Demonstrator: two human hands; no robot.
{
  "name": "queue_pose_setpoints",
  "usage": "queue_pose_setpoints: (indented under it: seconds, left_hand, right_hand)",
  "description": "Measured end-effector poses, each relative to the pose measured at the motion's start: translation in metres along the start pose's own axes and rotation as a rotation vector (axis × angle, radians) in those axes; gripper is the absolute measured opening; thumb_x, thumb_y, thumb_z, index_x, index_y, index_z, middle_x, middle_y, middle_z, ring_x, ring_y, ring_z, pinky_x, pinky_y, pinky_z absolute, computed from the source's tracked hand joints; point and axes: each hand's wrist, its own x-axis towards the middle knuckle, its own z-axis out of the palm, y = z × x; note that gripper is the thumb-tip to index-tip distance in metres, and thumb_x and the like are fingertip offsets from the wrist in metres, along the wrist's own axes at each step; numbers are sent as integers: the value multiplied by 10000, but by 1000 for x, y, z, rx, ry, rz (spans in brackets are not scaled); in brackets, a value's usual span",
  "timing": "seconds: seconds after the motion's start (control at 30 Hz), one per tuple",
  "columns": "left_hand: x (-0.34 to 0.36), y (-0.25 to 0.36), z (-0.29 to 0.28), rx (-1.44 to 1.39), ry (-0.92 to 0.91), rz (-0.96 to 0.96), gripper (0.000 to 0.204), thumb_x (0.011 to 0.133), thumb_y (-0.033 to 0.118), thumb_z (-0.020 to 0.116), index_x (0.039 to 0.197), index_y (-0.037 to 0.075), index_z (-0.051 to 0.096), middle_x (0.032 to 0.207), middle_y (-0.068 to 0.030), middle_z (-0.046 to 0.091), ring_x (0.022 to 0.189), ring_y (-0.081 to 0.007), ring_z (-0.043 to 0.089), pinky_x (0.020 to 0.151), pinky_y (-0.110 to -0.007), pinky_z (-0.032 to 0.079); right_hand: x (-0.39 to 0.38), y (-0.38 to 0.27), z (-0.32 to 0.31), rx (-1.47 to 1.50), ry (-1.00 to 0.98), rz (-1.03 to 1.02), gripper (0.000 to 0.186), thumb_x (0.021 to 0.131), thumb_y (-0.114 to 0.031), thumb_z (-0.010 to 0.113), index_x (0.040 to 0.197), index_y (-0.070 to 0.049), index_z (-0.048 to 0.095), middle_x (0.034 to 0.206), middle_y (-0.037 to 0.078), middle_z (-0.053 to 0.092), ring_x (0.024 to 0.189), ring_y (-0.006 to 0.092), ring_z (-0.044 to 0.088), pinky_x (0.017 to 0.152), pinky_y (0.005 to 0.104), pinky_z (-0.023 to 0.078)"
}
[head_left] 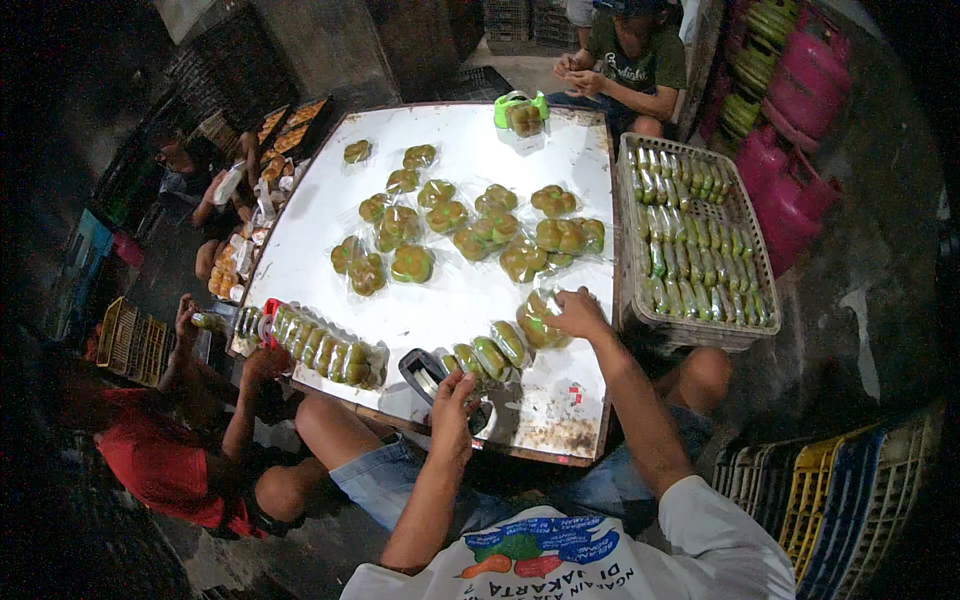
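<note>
A clear bag of green buns (538, 328) sits on the white surface (305, 235), its edge pinched by the right hand (578, 314). The left hand (453, 400) curls by a tape dispenser (416, 370), grip unclear. Rightward, a crate (690, 334) holds bagged buns.

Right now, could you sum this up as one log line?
left hand: at tape dispenser | right hand: at bagged green buns | table: more bagged buns | right of table: crate of packed buns
</note>
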Motion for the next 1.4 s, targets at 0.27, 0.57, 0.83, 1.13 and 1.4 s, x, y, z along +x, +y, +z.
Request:
queue_pose_setpoints:
  seconds: [0.27,0.57,0.83,1.13,1.4]
  left_hand:
    - [52,-25,19,71,-9,21,795,908,321,683,1465,-128,337,1480,-259,435,1357,-333,427,1124,-431,311]
    - [138,-54,29,296,-36,-36,537,854,204,730,1256,-89,529,1101,-202,656,954,-277,649,802,-374,521]
    - [125,-12,100,177,-24,-192,215,921,142,641,1015,-47,685,933,-169,666,719,-271,655,598,-416,534]
    - [103,97,367,173,-508,298,610,902,239,692,1405,37,414,1298,-158,556,1113,-285,610,885,-424,525]
    - [167,54,606,453,-670,856,798,775,395,820,1381,-11,497,1352,-273,441,1253,-396,466,1075,-446,384]
  right_hand:
    - [-32,-58,4,-123,-126,-50,1042,822,-682,625,1480,61,306,1425,355,433,1350,475,421,1143,601,280]
    - [-2,-4,65,-31,-25,-73,1428,686,-813,691,1571,0,-81,1483,460,233,1341,581,380,1078,559,412]
    - [15,29,8,220,-27,-33,1319,707,-795,686,1580,-10,87,1438,422,362,1327,527,443,1072,533,431]
    - [27,104,-263,205,884,-279,926,805,-520,786,1471,-3,402,1358,326,495,1277,453,502,1076,490,412]
    - [48,285,-391,-12,1297,-98,957,812,-648,715,1513,-84,388,1354,272,503,1269,432,517,1062,506,427]
